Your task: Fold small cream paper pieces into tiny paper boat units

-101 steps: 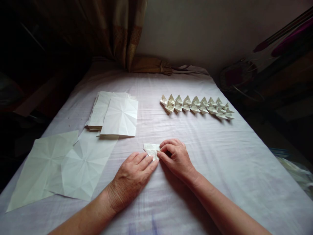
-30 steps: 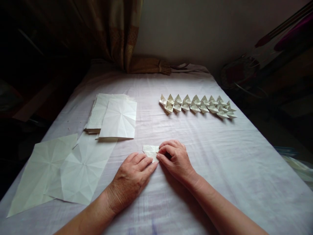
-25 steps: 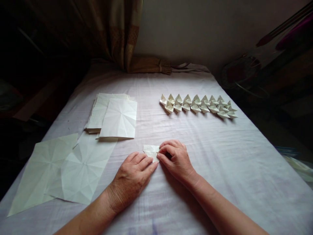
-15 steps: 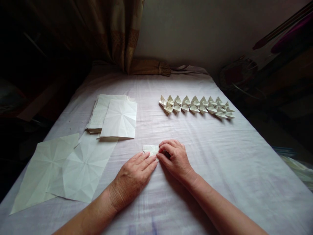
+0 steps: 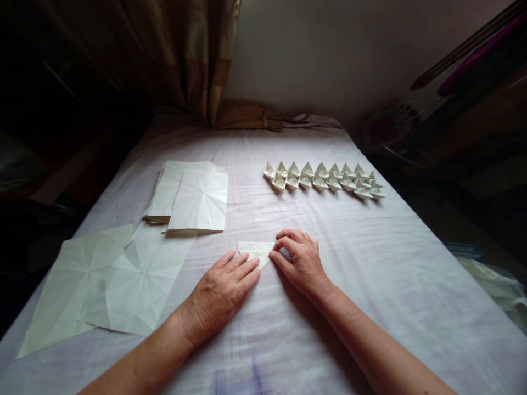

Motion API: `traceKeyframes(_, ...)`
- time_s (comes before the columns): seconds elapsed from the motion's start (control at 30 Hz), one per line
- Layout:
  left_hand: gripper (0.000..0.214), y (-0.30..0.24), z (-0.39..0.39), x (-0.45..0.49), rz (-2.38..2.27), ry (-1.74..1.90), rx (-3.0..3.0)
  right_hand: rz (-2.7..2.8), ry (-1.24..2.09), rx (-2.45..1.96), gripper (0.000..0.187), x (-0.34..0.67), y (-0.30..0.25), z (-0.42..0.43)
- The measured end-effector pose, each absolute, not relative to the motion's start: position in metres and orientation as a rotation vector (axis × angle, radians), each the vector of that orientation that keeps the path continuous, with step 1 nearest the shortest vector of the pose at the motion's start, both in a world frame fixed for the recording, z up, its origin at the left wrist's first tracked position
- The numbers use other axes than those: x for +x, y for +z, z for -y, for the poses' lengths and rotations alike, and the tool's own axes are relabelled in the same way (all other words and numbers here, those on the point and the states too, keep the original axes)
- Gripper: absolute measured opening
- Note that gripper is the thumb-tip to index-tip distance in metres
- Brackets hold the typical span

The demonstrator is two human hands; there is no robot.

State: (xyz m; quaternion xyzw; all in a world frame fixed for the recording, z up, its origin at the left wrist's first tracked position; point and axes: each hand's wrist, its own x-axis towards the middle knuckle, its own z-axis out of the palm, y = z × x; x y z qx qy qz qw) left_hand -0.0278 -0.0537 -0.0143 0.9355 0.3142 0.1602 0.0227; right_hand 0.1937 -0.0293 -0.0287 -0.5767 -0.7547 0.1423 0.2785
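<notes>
A small folded piece of paper (image 5: 256,249), pale and creased, lies on the sheet in front of me. Its lower side narrows towards a point. My left hand (image 5: 225,289) rests flat over its lower left part, fingers stretched out and pressing it down. At the right corner, my right hand (image 5: 300,260) pinches the paper's edge between thumb and fingers. My left fingers cover part of the folds.
Left of my hands are a stack of paper sheets (image 5: 164,192), a creased sheet (image 5: 201,200) on it, and larger creased sheets (image 5: 138,280). Folded paper boats (image 5: 321,178) stand in rows at the back right. A curtain (image 5: 201,71) hangs beyond the cloth-covered surface (image 5: 411,307).
My right hand has shifted slightly right along the paper, and more of the folded piece shows between my hands. The left hand has slid slightly left. The view has turned a little.
</notes>
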Motion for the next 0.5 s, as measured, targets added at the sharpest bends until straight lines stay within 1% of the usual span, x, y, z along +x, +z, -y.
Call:
traceKeyframes(0.33,0.028,-0.016,0.055,-0.026,-0.958,0.416,2.949,2.005,0.348,-1.578,0.01,0.191,-0.028,0.029)
traceKeyframes(0.47,0.026,-0.015,0.056,-0.025,-0.978,0.402,2.938,2.049,0.298,-1.589,0.027,0.183,-0.028,0.034)
traceKeyframes(0.5,0.026,-0.015,0.057,-0.025,-0.979,0.397,2.934,2.055,0.297,-1.588,0.029,0.182,-0.028,0.034)
